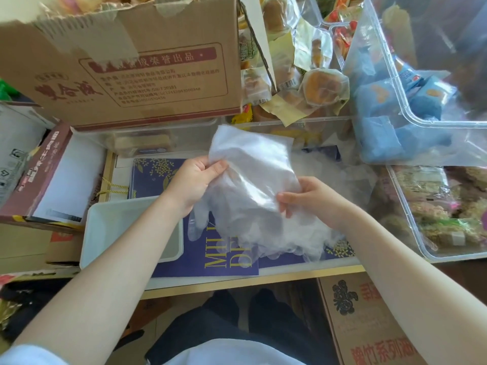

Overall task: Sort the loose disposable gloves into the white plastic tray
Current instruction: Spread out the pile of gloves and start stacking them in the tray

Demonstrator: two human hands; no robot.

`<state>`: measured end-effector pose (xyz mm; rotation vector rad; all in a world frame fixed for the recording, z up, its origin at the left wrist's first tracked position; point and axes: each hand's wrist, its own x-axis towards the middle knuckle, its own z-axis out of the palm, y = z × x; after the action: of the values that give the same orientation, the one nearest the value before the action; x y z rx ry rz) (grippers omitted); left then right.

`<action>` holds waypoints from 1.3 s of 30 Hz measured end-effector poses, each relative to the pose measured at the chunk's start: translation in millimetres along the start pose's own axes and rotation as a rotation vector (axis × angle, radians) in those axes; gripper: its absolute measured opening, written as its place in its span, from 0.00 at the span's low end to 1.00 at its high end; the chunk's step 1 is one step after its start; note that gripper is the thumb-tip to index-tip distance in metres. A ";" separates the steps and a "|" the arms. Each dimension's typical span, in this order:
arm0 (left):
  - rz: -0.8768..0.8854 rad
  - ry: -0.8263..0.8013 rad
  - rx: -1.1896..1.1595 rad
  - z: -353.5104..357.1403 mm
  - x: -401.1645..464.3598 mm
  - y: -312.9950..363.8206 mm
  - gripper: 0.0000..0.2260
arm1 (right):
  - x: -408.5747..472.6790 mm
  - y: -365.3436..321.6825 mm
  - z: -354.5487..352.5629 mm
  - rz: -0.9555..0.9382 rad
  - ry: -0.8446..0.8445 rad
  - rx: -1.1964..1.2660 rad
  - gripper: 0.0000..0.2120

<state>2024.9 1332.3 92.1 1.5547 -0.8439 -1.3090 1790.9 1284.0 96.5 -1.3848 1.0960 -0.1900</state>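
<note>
A bunch of clear disposable gloves [253,196] hangs in the air above the table's middle, cuffs up and fingers dangling down. My left hand [193,184] pinches its upper left edge. My right hand [305,197] pinches its right side. The white plastic tray [105,219] sits on the table to the lower left of the gloves, partly under my left forearm, and nothing shows in the part I can see. More loose clear gloves [340,169] lie heaped on the table behind my right hand.
A large cardboard box [126,75] stands at the back left. Clear plastic bins [411,127] of wrapped snacks crowd the back and right. A purple gift box [210,262] lies under the gloves. Another carton [369,325] sits on the floor at the lower right.
</note>
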 end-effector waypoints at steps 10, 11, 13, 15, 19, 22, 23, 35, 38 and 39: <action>-0.275 0.151 0.603 -14.1 11.0 -80.1 0.14 | 32.4 67.6 14.9 0.164 0.125 -0.399 0.09; -0.286 0.174 0.611 -15.2 12.1 -82.1 0.14 | 33.3 74.8 14.6 0.137 0.171 -0.594 0.17; -0.283 0.187 0.570 -17.6 15.0 -84.4 0.12 | 29.8 86.9 12.7 0.090 0.197 -0.833 0.30; -0.277 0.178 0.562 -18.3 15.8 -82.2 0.11 | 26.2 98.6 10.8 0.085 0.139 -0.938 0.35; -0.266 0.157 0.408 -19.2 17.3 -78.1 0.13 | 24.7 119.7 9.2 0.078 0.097 -1.102 0.29; -0.246 0.153 0.342 -22.3 16.5 -74.3 0.12 | 23.6 120.3 10.4 0.000 0.198 -1.174 0.20; -0.240 0.149 0.337 -23.9 16.1 -72.8 0.12 | 24.1 119.1 10.4 -0.016 0.221 -1.165 0.18; 0.006 0.259 0.198 -51.1 11.6 -33.9 0.12 | 16.6 69.2 -8.4 0.080 0.516 -0.132 0.10; 0.060 0.266 0.160 -50.7 11.3 -25.2 0.12 | 17.1 50.9 -13.3 0.072 0.661 -0.104 0.09; 0.075 0.271 0.139 -50.5 11.3 -22.4 0.12 | 16.6 43.6 -13.5 0.068 0.695 -0.060 0.10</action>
<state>2075.5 1340.5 68.5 1.7452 -0.8254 -0.9748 1769.5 1274.4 53.9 -1.3629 1.7261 -0.6252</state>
